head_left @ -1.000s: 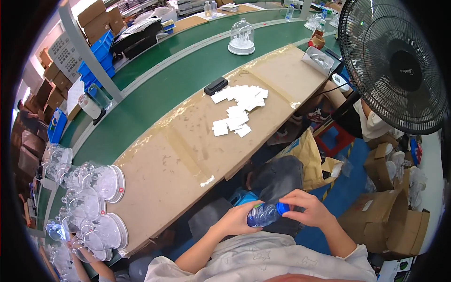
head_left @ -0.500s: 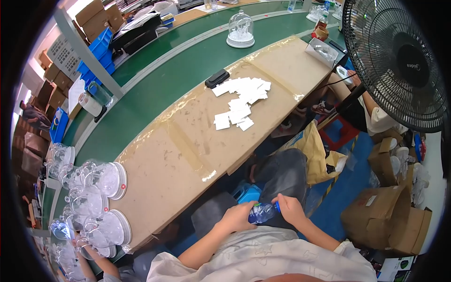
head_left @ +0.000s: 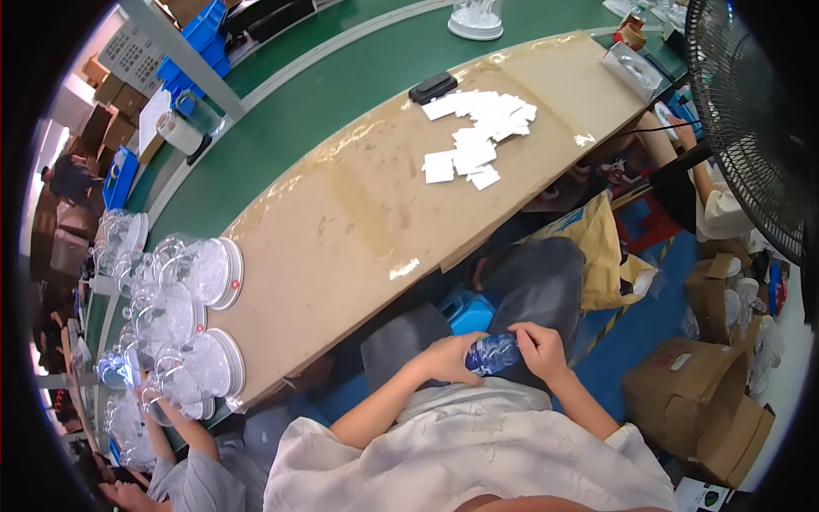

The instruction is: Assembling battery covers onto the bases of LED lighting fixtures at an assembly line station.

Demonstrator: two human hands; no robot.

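Head camera looks straight down and both hands are wrapped on a small clear plastic bottle [head_left: 492, 353], held low over the lap, right against the pale shirt. Left hand [head_left: 448, 358] closes around the bottle's base end; right hand [head_left: 539, 350] curls over the other end, fingers folded on top of it, so whether there is a cap under them cannot be told. The bottle lies nearly level between the two grips, tilted slightly up toward the right hand.

Just beyond the grip sits a blue box [head_left: 469, 311] on the floor, beside a dark-trousered knee. Farther out from the hands runs the brown worktable [head_left: 358, 213], with a scatter of white cards [head_left: 474, 136] at its far end and a black device [head_left: 432, 87] beside them. Well off to the left of the grip, clear plastic domes [head_left: 183, 307] are stacked in rows. Out to the right stands a black fan [head_left: 751, 111], with cardboard boxes [head_left: 691, 392] below it.
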